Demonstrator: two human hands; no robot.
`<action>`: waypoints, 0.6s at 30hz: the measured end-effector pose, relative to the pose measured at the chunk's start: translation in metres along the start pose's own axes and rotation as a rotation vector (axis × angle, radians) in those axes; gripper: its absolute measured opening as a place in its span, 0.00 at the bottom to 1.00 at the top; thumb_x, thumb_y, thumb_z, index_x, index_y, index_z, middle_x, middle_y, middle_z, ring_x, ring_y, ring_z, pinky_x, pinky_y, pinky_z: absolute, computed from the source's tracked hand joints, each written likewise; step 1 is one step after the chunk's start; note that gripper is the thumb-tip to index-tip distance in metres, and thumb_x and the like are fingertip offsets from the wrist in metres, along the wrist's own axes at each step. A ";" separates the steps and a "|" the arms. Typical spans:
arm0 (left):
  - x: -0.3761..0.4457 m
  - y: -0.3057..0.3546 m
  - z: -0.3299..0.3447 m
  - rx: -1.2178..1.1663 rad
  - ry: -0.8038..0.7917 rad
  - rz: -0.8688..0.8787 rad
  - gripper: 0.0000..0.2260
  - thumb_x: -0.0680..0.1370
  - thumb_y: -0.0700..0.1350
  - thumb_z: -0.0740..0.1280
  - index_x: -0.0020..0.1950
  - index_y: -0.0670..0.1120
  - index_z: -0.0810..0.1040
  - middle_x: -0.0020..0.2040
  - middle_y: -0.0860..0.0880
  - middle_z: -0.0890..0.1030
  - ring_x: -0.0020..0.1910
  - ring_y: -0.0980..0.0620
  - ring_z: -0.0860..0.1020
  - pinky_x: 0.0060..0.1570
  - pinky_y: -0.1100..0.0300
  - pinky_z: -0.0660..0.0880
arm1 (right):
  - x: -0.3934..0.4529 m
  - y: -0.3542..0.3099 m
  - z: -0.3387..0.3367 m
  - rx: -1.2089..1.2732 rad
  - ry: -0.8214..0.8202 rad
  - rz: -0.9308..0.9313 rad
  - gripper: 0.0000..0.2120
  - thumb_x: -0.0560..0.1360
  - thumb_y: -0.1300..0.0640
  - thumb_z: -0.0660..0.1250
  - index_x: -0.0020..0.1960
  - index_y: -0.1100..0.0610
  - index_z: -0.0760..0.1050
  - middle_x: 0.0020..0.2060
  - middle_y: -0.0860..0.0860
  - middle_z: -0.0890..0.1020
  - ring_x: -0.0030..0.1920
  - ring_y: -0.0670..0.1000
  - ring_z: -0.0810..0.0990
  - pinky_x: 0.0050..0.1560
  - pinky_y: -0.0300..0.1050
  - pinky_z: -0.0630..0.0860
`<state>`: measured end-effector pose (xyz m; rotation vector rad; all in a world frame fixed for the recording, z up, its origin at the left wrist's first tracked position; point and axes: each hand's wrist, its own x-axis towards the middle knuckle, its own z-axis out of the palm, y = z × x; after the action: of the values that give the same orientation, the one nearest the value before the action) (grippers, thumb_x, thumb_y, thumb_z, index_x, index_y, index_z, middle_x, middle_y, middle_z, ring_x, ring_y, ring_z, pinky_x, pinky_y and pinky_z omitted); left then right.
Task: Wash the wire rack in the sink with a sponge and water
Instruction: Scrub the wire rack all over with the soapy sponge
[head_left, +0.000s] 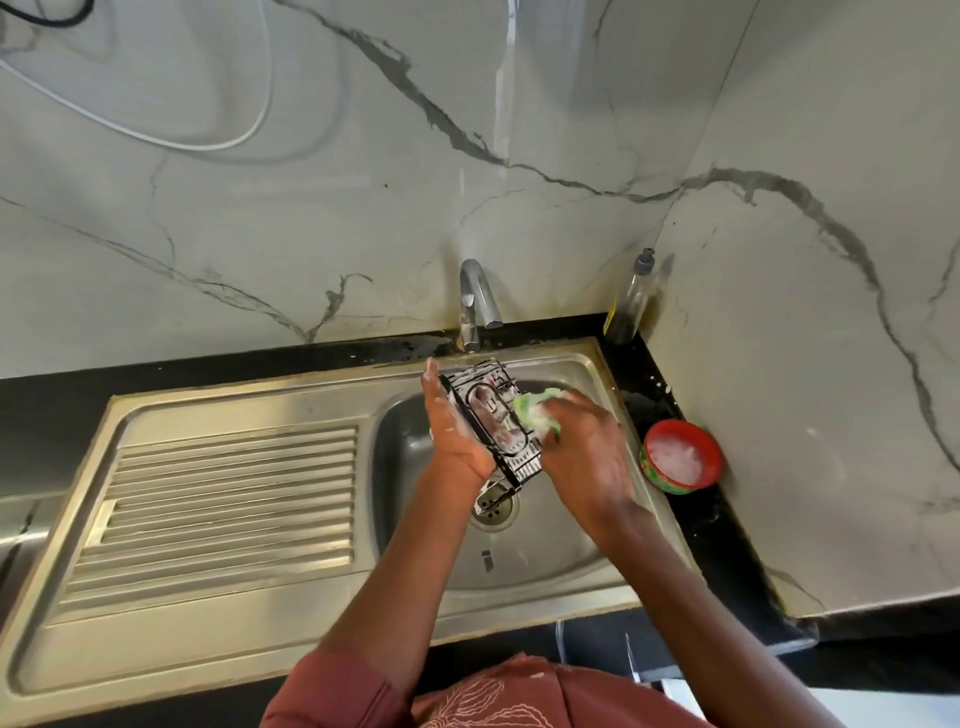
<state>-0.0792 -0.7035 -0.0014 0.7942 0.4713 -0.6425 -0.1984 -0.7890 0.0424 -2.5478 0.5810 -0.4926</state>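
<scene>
A black wire rack (496, 423), covered in white suds, is held tilted above the steel sink basin (410, 457). My left hand (454, 436) grips its left side, fingers partly hidden behind the wires. My right hand (587, 457) presses a green soapy sponge (535, 410) against the rack's right side. The rack's lower end hangs just over the drain (496, 512). The chrome tap (478, 301) stands behind the basin; no water stream is visible from it.
A ribbed steel drainboard (223, 504) lies left of the basin. A red tub of soap paste (680, 457) sits on the black counter at the right. A clear pump bottle (631, 299) stands in the back corner. Marble walls close in behind and on the right.
</scene>
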 end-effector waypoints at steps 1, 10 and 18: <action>-0.006 -0.001 0.005 -0.001 -0.030 -0.015 0.41 0.68 0.78 0.67 0.75 0.58 0.74 0.73 0.44 0.77 0.71 0.37 0.75 0.65 0.35 0.73 | 0.006 0.000 0.002 0.025 0.044 0.020 0.22 0.69 0.72 0.68 0.56 0.53 0.84 0.53 0.51 0.84 0.44 0.53 0.84 0.39 0.44 0.80; -0.003 -0.008 0.004 0.126 -0.057 -0.021 0.45 0.70 0.78 0.65 0.78 0.51 0.71 0.75 0.45 0.74 0.57 0.47 0.84 0.51 0.49 0.82 | 0.039 -0.033 0.004 0.124 0.097 -0.117 0.09 0.71 0.65 0.75 0.50 0.56 0.84 0.47 0.50 0.84 0.39 0.45 0.79 0.38 0.27 0.72; -0.007 -0.006 0.006 0.145 -0.224 -0.037 0.30 0.79 0.71 0.57 0.49 0.48 0.87 0.44 0.46 0.86 0.44 0.48 0.85 0.51 0.53 0.79 | 0.026 -0.040 0.016 0.118 0.007 -0.169 0.15 0.69 0.74 0.66 0.47 0.57 0.84 0.45 0.51 0.84 0.42 0.50 0.82 0.41 0.47 0.81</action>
<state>-0.0873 -0.7091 0.0034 0.8403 0.2377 -0.7963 -0.1572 -0.7636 0.0563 -2.4947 0.3303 -0.5766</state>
